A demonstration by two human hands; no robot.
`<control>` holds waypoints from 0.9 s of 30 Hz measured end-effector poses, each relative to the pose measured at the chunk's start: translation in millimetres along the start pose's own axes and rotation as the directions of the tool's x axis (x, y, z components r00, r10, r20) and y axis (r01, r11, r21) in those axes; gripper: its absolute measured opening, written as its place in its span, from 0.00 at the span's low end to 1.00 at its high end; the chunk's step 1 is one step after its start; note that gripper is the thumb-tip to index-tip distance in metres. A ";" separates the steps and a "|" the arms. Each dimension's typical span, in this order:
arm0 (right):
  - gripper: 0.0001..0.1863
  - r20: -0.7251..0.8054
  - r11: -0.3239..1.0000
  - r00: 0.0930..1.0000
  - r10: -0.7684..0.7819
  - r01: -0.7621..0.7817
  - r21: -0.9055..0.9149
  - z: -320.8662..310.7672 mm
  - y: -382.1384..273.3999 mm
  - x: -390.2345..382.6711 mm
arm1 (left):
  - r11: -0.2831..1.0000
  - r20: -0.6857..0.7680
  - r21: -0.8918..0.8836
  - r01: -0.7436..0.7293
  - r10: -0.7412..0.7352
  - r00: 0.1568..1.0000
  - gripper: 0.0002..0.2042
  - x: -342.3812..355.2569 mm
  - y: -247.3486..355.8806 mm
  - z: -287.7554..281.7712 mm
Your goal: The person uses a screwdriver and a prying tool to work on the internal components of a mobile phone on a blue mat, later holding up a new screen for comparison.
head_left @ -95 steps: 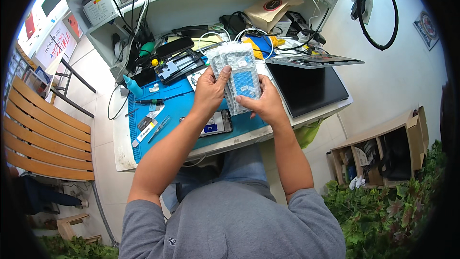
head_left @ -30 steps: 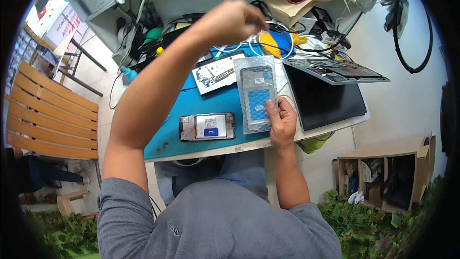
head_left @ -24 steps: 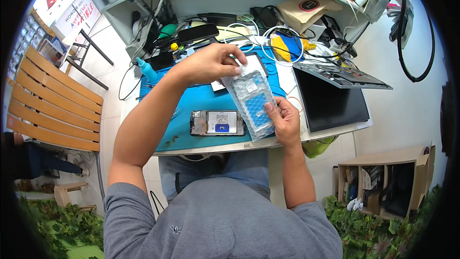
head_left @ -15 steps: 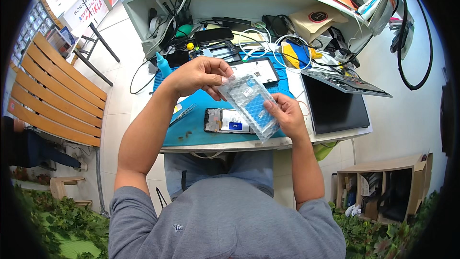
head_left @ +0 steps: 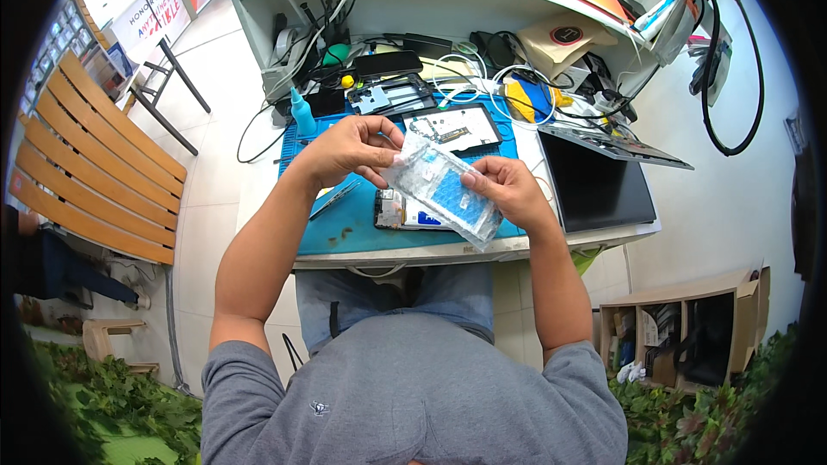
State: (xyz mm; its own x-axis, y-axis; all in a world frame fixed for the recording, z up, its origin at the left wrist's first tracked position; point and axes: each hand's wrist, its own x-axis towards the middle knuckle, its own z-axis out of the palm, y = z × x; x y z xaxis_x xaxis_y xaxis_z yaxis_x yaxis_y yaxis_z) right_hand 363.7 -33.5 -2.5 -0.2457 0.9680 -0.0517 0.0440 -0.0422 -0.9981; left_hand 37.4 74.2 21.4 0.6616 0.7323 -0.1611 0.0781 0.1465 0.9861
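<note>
Both my hands hold a clear bubble-wrap pouch (head_left: 450, 189) above the bench. My left hand (head_left: 357, 151) pinches its upper left end between thumb and fingers. At the pouch's right edge, my right hand (head_left: 510, 194) grips it, thumb on top. Bluish colour shows through the plastic; what lies inside I cannot make out. Below, partly covered by the pouch, an opened phone (head_left: 398, 209) lies on the blue work mat (head_left: 353, 232). Tweezers (head_left: 334, 198) rest on the mat left of the phone, under my left wrist.
A phone frame (head_left: 392, 96) and an opened device panel (head_left: 457, 127) lie farther back, beside a light-blue squeeze bottle (head_left: 302, 112). Tangled white cables (head_left: 491, 77) run behind. An opened laptop (head_left: 599, 181) stands at the right. A shelf (head_left: 431, 7) spans the back.
The pouch has shifted slightly left with both hands and now covers more of the opened phone. My view has moved slightly.
</note>
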 end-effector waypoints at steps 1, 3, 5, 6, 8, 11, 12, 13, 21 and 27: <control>0.20 0.017 1.000 1.000 0.016 -0.016 -0.008 0.3 -1.8 -2.0 | 1.000 0.021 0.011 0.025 -0.025 0.999 0.20 -0.4 0.0 2.1; 0.20 0.033 0.999 0.999 0.033 -0.032 -0.017 0.4 -2.8 -2.6 | 0.998 -0.005 0.048 0.033 -0.033 0.999 0.21 0.4 -2.3 2.8; 0.20 0.034 0.999 0.999 0.028 -0.027 -0.017 1.4 -1.6 -2.2 | 0.997 -0.022 0.079 -0.014 0.016 1.000 0.18 0.1 -8.3 -2.1; 0.20 0.033 0.999 0.999 0.029 -0.028 -0.015 0.9 1.0 -2.3 | 0.997 -0.021 0.079 -0.012 0.014 1.000 0.18 -0.5 -13.4 -4.2; 0.19 0.006 0.998 1.000 -0.013 0.013 0.062 -1.6 4.3 -0.8 | 0.996 0.000 -0.093 -0.007 0.007 1.000 0.16 -1.8 -18.3 -5.4; 0.19 -0.002 1.000 1.000 -0.005 0.005 -0.031 -1.3 0.5 2.8 | 0.990 0.015 -0.114 0.085 -0.084 0.996 0.16 -4.3 -19.7 -1.7; 0.19 -0.002 1.000 1.000 -0.003 0.003 -0.028 -1.5 0.4 4.9 | 0.989 0.041 -0.113 0.097 -0.092 0.995 0.19 -3.0 -24.9 -5.0; 0.20 0.015 0.999 1.000 -0.001 0.001 -0.053 -2.0 -0.7 7.3 | 0.989 0.041 -0.113 0.097 -0.093 0.995 0.19 -2.0 -28.2 -4.3; 0.17 -0.281 0.897 0.951 0.132 0.006 0.441 2.7 35.2 4.5 | 0.955 -0.186 -0.291 0.060 -0.118 0.975 0.19 -11.9 -51.7 3.6; 0.15 -0.461 0.890 0.879 0.124 0.107 0.444 19.0 50.4 16.7 | 0.951 -0.297 -0.308 -0.003 -0.094 0.950 0.15 -13.9 -68.9 3.7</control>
State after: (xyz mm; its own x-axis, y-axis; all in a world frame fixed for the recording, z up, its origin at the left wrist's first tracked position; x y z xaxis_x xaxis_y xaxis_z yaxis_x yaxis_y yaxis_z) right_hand 343.4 -24.2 -54.2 0.2356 0.9596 -0.1541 -0.4170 -0.0434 -0.9079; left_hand 25.6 51.5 -44.1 0.3997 0.8798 -0.2573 -0.1575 0.3425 0.9262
